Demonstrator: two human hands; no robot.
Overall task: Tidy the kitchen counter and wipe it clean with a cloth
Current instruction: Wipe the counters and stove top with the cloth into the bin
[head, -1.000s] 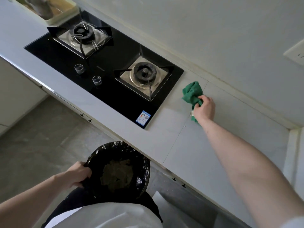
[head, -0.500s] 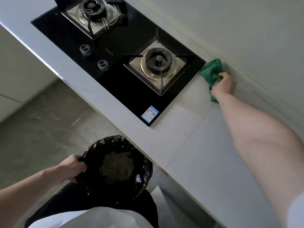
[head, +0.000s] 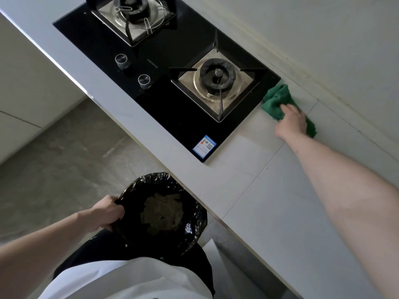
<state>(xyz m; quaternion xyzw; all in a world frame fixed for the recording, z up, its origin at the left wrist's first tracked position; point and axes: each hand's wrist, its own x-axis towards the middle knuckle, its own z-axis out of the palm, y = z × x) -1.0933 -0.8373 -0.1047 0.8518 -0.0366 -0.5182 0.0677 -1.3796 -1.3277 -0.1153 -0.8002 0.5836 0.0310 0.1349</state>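
The right hand [head: 291,123] is pressed on a crumpled green cloth [head: 277,100], fingers curled over it, at the back of the pale grey table [head: 269,201] beside the black glass gas hob [head: 172,108]. The cloth could be snagged on the hob's corner. A black-lined bin [head: 164,212] is gripped at its rim by the left hand [head: 108,212]; swept crumbs could miss it.

Right hand [head: 291,123] and green cloth [head: 277,101] shifted across the counter [head: 248,169] from the open stretch toward the back wall, then up against the black hob's [head: 172,117] far corner, the cloth now touching its edge, camera view drawn closer and lower.
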